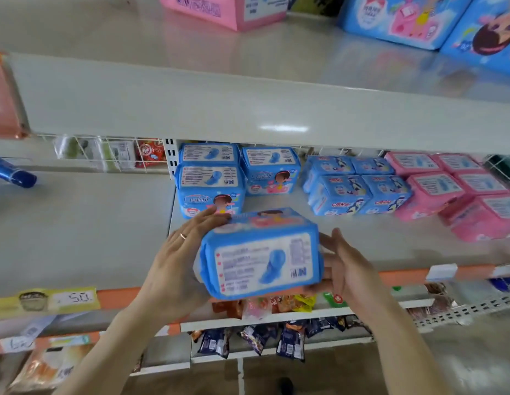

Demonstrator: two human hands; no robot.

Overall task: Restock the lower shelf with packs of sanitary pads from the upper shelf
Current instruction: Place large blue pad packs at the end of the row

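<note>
Both hands, left hand (177, 252) and right hand (340, 269), clamp the soft blue plastic pad pack (262, 255) flat-palmed above the grey lower shelf (362, 235). I'd slide it against the matching blue stack (211, 189), label facing out.

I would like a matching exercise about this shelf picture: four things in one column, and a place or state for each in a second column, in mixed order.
Things:
1. held blue pack
2. pink packs
3. dark blue bottle
4. pink box

Places or states:
A. on the upper shelf
B. right part of the lower shelf
C. between the left hand and the right hand
D. left edge of the view, lying down

Pairs: 1-C, 2-B, 3-D, 4-A
</note>
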